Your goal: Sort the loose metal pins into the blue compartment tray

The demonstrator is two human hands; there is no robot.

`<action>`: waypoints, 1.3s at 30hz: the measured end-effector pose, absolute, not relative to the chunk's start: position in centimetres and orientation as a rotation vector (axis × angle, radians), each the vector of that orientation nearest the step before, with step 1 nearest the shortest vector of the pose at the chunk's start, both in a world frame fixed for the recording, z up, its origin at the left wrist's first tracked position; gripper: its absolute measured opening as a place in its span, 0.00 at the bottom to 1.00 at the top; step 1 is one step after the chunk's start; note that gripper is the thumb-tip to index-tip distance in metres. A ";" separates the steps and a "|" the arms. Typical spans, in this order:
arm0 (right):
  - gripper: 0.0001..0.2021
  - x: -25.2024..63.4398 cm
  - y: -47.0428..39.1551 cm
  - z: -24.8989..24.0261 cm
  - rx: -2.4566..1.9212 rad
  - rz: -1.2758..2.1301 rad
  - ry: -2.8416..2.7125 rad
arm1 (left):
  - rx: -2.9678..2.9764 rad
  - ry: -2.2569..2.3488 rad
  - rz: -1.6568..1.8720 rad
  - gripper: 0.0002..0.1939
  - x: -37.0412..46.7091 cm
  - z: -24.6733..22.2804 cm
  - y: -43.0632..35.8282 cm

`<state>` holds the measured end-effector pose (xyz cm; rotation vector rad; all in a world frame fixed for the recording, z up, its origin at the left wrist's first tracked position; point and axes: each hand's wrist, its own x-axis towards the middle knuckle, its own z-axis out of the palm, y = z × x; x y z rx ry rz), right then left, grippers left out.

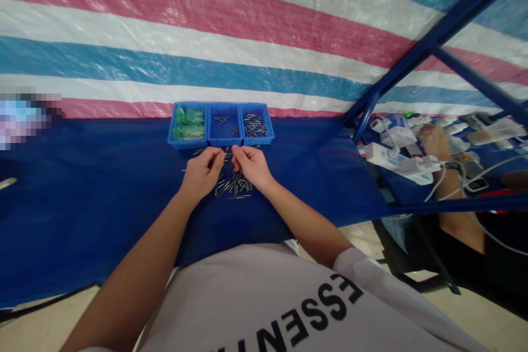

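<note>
— On the blue cloth, what lies around your hands?
— A heap of metal pins (pixel 233 182) under my left hand (pixel 202 172) and right hand (pixel 251 166), fingertips pinched together above it; whether they grip a pin I cannot tell. Just beyond stand three blue bins (pixel 220 124); far right, another person's hand (pixel 436 142) among white devices.

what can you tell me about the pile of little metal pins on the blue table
The pile of pins is thin, short, silvery rods, metal by the look, lying loose and crisscrossed on the blue cloth table, just in front of three blue bins. The left hand and right hand rest over its far edge, fingertips pinched; whether they hold pins is unclear.
</note>
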<state>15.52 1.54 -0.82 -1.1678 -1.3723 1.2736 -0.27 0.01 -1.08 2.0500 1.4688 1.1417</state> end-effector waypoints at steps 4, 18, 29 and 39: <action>0.26 15.5 1.7 -1.0 -1.168 1.278 -1.361 | 2.031 1.452 1.159 0.12 -0.2 -1.1 -0.1; 0.24 15.3 1.5 -1.0 -1.135 1.270 -1.348 | 2.096 1.514 1.050 0.15 -0.4 -0.9 0.1; 0.24 15.3 1.5 -1.0 -1.138 1.278 -1.349 | 2.052 1.427 1.155 0.12 -0.3 -1.0 -0.1; 0.24 15.4 1.6 -1.0 -1.136 1.276 -1.349 | 2.048 1.427 1.128 0.11 -0.3 -1.2 -0.1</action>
